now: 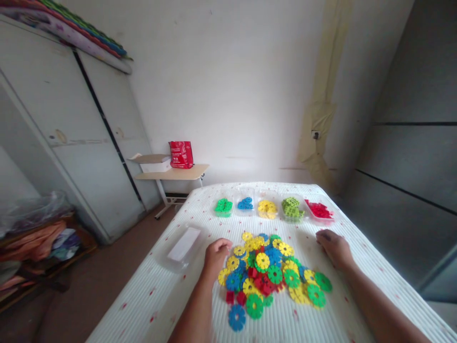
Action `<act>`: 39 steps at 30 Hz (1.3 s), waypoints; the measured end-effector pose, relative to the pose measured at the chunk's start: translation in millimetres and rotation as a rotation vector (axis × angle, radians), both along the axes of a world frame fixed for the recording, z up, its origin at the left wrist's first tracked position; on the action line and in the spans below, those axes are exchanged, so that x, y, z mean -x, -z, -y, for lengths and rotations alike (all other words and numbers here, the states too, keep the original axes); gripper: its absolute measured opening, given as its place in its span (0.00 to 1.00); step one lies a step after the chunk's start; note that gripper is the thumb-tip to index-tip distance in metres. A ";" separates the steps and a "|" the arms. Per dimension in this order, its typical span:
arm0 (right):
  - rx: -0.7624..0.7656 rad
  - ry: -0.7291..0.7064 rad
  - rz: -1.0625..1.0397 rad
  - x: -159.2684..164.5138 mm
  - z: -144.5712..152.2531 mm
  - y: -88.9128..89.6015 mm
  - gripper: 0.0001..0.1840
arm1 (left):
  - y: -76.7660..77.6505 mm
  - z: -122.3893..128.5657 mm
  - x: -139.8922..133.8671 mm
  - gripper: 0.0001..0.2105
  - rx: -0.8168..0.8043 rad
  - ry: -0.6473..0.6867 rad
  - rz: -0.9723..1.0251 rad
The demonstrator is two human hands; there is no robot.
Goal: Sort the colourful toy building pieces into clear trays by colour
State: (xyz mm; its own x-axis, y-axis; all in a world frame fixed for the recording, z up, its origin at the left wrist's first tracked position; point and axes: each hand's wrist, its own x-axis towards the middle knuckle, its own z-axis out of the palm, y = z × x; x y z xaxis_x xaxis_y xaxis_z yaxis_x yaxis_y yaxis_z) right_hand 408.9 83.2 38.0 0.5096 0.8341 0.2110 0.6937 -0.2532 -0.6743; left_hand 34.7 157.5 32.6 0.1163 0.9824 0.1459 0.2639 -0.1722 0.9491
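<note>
My left hand (216, 256) rests on the table at the left edge of a mixed pile, its fingers curled in, with no piece visible in it. To the right of the pile lies my right hand (334, 247), fingers also loosely curled, apart from the pieces and showing nothing held. Between them spreads the heap of notched plastic discs, such as a yellow disc (263, 261), a green disc (254, 306) and a blue disc (236, 317). Red plastic blocks (230, 297) are mixed in near the middle and front.
Behind the pile stand clear trays of green pieces (223, 206), blue pieces (245, 204), yellow discs (267, 208), light green pieces (292, 207) and red pieces (320, 209). A clear container (183, 245) lies left. Farther back, a side table (171, 175) holds a red bag (181, 155).
</note>
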 end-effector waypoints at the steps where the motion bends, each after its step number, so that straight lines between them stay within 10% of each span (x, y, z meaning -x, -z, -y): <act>1: 0.000 -0.009 0.060 1.6 -0.8 1.0 0.13 | -2.2 1.5 1.4 0.10 0.002 0.035 -0.010; 8: 0.021 -0.056 0.218 6.0 -2.1 7.0 0.12 | -8.2 8.9 2.1 0.10 -0.031 0.220 -0.134; 39: 0.020 -0.048 0.273 8.8 0.5 6.7 0.13 | -18.1 21.8 -17.1 0.09 -0.208 0.074 -0.700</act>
State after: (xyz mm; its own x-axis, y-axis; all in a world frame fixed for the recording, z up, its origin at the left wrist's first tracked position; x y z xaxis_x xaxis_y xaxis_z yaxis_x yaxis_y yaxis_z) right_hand 400.1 82.7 31.3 0.3961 0.8614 0.3179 0.8604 -0.2273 -0.4561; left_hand 51.8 135.7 50.8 0.3156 0.9284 0.1962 0.7768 -0.3715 0.5084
